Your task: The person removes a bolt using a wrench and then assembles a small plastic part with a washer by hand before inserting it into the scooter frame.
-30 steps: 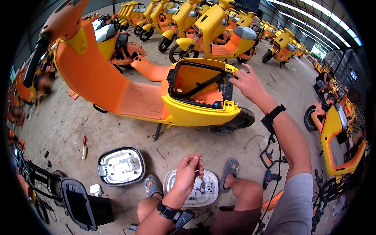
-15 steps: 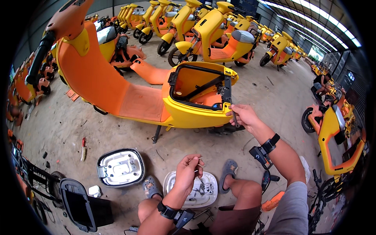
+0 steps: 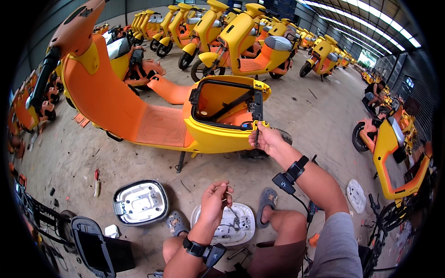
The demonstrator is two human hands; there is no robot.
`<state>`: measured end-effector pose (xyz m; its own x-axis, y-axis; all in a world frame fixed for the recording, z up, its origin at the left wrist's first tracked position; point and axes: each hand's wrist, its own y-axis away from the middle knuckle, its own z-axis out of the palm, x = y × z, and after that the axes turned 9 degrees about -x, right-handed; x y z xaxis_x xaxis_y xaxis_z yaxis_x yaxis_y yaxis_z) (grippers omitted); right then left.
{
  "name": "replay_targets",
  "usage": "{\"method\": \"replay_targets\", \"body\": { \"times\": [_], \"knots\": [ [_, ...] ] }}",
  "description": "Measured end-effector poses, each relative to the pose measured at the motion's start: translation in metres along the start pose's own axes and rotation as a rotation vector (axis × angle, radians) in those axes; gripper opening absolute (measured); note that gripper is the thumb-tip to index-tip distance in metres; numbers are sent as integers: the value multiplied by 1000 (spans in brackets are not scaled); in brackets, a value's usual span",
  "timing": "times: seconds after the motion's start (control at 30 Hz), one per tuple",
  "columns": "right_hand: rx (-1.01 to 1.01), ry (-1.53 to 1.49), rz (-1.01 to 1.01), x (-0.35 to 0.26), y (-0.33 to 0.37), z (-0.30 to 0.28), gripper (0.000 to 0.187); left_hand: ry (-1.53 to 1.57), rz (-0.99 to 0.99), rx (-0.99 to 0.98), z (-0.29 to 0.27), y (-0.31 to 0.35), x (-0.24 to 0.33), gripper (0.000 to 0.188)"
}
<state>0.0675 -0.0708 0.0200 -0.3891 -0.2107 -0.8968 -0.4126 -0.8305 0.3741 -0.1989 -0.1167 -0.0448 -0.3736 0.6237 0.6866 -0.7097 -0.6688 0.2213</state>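
A yellow and orange scooter [image 3: 218, 137] stands in front of me, its seat opening uncovered and edged by a black frame [image 3: 189, 110]. At the rear corner of that opening, my right hand [image 3: 270, 139] is closed on a dark metal wrench [image 3: 257, 138], which points downward. Whether the wrench touches a bolt is hidden by my fingers. Lower down, my left hand [image 3: 214, 198] is held up with fingertips pinched together; anything in them is too small to name. Below it, a white seat underside [image 3: 246, 234] lies between my feet, with small metal parts on it.
Another white seat base [image 3: 143, 200] lies at left, near a red-handled tool [image 3: 97, 181] and a black storage box [image 3: 111, 250]. A partly stripped scooter [image 3: 387, 171] stands at right, a seated person [image 3: 374, 95] beyond it. Rows of scooters [image 3: 227, 41] fill the back.
The whole view has shifted, so the scooter appears farther left. My right hand stays at the same corner, with the wrench now more upright. My left hand remains pinched.
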Motion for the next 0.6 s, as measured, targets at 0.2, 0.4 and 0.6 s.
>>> {"method": "replay_targets", "body": {
  "times": [0.2, 0.4, 0.6],
  "knots": [
    [-33, 77, 47, -5, -1, -6, 45, -15, -6, -7, 2, -2, -2, 15],
    [52, 225, 66, -16, 14, -40, 33, -45, -20, -11, 0, 0, -3, 14],
    [129, -59, -125, -44, -8, -99, 16, -43, -20, -4, -4, -1, 2, 15]
  ]
}}
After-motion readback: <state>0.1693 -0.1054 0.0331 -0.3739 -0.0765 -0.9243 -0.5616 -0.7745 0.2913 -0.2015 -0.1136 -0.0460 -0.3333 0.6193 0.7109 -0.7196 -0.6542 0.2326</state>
